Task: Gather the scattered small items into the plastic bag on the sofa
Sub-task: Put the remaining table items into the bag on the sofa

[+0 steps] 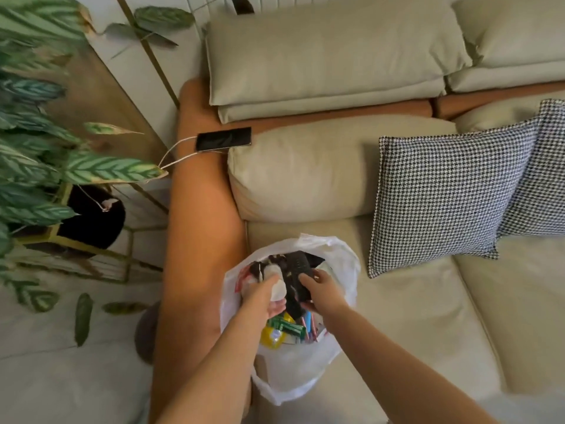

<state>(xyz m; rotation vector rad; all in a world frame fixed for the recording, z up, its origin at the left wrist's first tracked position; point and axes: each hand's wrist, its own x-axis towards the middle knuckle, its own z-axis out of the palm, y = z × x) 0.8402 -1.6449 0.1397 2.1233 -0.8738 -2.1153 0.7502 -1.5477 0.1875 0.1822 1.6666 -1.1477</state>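
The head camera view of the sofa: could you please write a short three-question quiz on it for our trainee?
1. True or false: the white plastic bag stands on the floor.
2. What does the right hand grip? A) black remote control B) green leaf C) checked cushion
3. Fill in: the black phone with a white cable lies on the sofa's orange ____.

Key
1. False; it sits on the beige sofa seat.
2. A; the black remote control is inside the bag's mouth, while the left hand holds a white object.
3. Armrest.
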